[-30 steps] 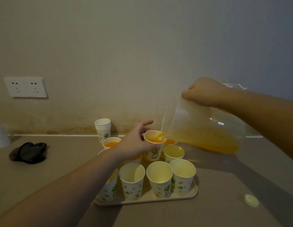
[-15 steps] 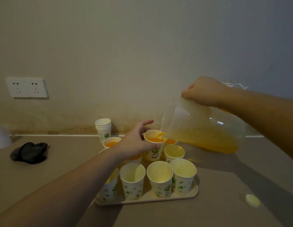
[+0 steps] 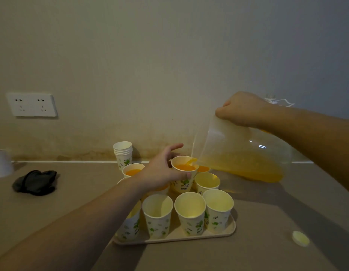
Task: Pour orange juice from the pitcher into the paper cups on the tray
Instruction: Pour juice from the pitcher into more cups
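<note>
A clear plastic pitcher (image 3: 242, 153) with orange juice is tilted steeply, its spout over a paper cup (image 3: 183, 174) in the tray's back row. My right hand (image 3: 242, 109) grips the pitcher from above. Juice runs from the spout into that cup, which is nearly full. My left hand (image 3: 162, 171) holds this cup, thumb across its front. The beige tray (image 3: 226, 230) carries several green-printed paper cups; three front ones (image 3: 189, 212) are empty, and two back ones (image 3: 133, 171) hold juice.
A stack of spare cups (image 3: 123, 153) stands by the wall behind the tray. A black cloth (image 3: 36, 181) lies at the left, a white object (image 3: 1, 163) at the far left edge. A pale round lid (image 3: 300, 238) lies right of the tray. A wall socket (image 3: 32, 104) is on the left.
The juice level in the held cup has risen. Both hands and the pitcher have stayed almost in place.
</note>
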`<state>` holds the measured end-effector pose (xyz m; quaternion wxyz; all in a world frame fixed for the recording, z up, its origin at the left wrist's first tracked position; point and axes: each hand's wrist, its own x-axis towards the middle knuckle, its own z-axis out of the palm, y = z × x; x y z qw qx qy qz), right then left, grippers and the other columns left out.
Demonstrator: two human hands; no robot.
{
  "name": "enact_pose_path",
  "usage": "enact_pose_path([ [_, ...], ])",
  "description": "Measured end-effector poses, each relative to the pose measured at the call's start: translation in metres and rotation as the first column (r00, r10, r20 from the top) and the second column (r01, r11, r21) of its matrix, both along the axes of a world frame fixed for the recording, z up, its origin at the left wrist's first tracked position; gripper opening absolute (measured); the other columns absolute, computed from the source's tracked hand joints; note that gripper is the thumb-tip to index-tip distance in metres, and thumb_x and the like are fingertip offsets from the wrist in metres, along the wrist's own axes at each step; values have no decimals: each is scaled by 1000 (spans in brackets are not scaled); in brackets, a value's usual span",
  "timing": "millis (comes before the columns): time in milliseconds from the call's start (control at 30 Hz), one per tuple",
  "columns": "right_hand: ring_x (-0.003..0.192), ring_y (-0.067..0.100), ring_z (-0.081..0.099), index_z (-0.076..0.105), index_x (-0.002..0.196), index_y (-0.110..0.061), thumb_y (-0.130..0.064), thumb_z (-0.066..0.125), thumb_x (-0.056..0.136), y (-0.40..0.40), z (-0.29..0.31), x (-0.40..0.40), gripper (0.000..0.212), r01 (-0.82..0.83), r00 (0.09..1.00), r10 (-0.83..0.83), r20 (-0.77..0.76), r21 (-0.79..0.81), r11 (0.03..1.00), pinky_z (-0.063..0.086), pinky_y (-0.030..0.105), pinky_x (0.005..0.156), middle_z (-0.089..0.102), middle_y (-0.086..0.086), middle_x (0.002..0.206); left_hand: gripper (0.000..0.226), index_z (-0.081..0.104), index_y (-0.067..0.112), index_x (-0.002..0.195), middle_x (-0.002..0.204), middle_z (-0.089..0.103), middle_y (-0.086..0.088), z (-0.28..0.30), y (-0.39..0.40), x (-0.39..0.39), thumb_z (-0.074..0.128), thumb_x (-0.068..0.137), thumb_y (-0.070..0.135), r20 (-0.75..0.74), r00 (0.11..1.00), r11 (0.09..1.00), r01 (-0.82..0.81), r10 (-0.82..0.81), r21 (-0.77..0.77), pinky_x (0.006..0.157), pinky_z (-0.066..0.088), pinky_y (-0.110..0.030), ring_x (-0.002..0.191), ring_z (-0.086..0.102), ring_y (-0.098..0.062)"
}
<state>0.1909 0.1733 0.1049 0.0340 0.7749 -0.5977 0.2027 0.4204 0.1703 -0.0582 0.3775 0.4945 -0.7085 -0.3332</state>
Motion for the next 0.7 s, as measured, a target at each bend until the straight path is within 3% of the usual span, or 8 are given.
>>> enact_pose_path([
  [267, 71, 27, 43, 49, 62, -7, -23, 50, 96, 5, 2, 2, 37, 4, 1000, -4, -7, 5, 1000, 30, 27, 54, 44, 9, 66, 96, 35, 47, 148, 138, 56, 10, -1, -1, 1, 93, 72, 30, 11, 1000, 1000, 4, -4, -2, 105, 53, -40, 126, 56, -15],
  [700, 74, 30, 50, 63, 74, -2, -26, 51, 94, -2, 0, 3, 33, -1, 1000, 1, 21, 9, 1000, 36, 30, 61, 50, 11, 71, 99, 34, 46, 149, 138, 56, 9, -4, -4, 2, 93, 72, 29, 14, 1000, 1000, -5, 5, -9, 104, 53, -40, 125, 57, -14],
])
